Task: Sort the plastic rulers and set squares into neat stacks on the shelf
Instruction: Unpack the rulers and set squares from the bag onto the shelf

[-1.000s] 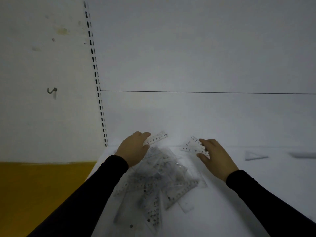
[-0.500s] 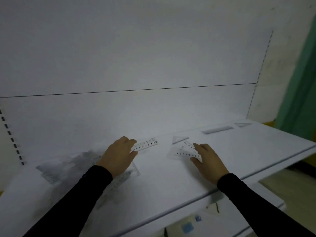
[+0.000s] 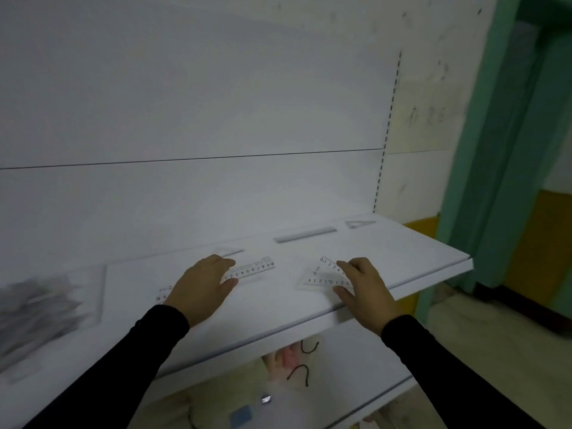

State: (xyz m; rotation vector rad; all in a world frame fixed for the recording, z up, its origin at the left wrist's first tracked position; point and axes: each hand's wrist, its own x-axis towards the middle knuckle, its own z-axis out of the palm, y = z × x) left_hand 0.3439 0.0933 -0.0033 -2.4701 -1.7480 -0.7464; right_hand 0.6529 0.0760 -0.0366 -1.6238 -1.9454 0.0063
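Both hands are loaded over the white shelf point(image 3: 418, 243): the left hand point(image 3: 202, 289) pinches a clear straight ruler point(image 3: 250, 270) at its near end, the right hand point(image 3: 366, 292) grips a transparent set square point(image 3: 325, 275) by one corner. These look feather-light, thin, stiff and slick, so an edge pinch seems wisest. Sorted pieces wait near the back wall: a ruler stack point(image 3: 305, 235), a corner triangle point(image 3: 359, 223). The unsorted pile point(image 3: 37, 308) blurs far left.
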